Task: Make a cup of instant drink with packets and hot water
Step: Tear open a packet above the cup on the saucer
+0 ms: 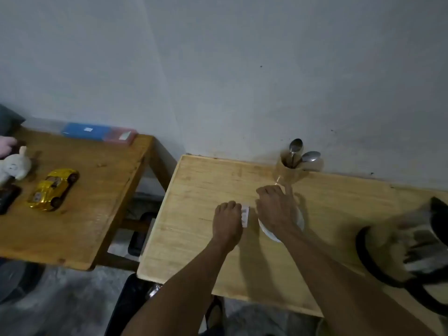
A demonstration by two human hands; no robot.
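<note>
**Packet held beside the cup**

Both hands met over the bench (194, 238): the left hand (226, 223) pinched a small white packet (245, 215), long axis running away from the person. The right hand (275, 209), fingers curled, hovered over the white cup (269, 232), perhaps gripping the packet's far edge. Beyond stood a spoon holder (291, 173).

Two bare forearms reaching forward, left hand (228, 223) curled knuckles-up, right hand (275, 208) curled just beside

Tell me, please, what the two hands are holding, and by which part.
The left hand pinches a small white packet by its left edge. The right hand is over the white cup; whether it grips anything cannot be told.
</note>
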